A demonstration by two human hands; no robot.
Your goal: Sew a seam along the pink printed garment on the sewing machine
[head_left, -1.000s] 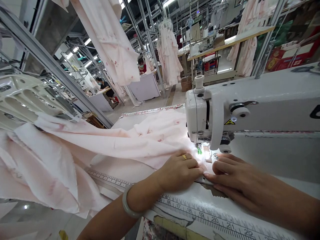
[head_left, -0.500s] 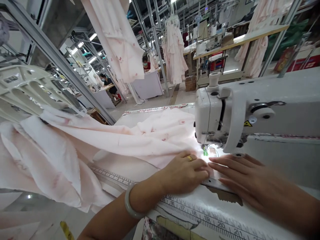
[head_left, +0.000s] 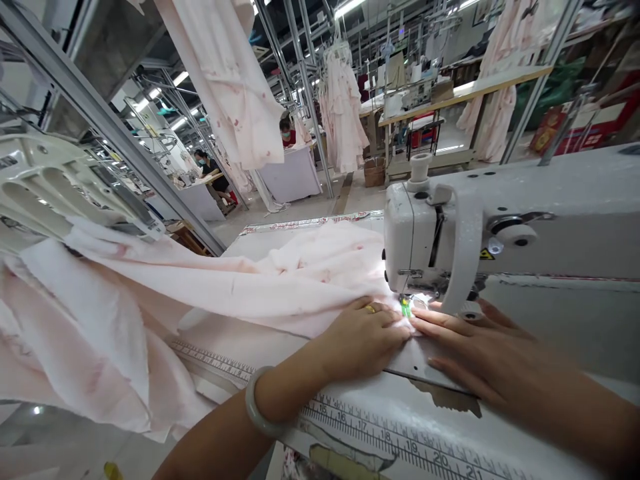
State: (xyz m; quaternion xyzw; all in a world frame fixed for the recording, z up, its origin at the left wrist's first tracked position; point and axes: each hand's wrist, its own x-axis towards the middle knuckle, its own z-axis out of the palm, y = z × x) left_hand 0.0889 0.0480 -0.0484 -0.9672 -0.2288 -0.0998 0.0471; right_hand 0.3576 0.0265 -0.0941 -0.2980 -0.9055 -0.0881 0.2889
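Two bare hands lie on pale pink printed cloth (head_left: 240, 280) just in front of a white industrial sewing machine (head_left: 440, 233), whose arm runs off the right of the frame. Neither grip is clamped: the left hand (head_left: 357, 340), with a gold ring and a pale bangle (head_left: 260, 403) on its wrist, rests on the cloth with its fingers together and slightly curved, while the right hand (head_left: 480, 360) lies flat, fingers a little apart, its fingertips (head_left: 420, 319) almost meeting the left's. Glare around a small green part (head_left: 405, 307) under the machine head hides the needle and the cloth there. The cloth spreads leftward, bunched, over the desk (head_left: 250, 243) and runs off the lower left. A printed measuring scale (head_left: 395, 427) along the desk's near edge is cut off below. At upper left, two small, half-hidden co-workers (head_left: 207, 163) (head_left: 286, 130) sit beyond hanging pink garments (head_left: 225, 87).
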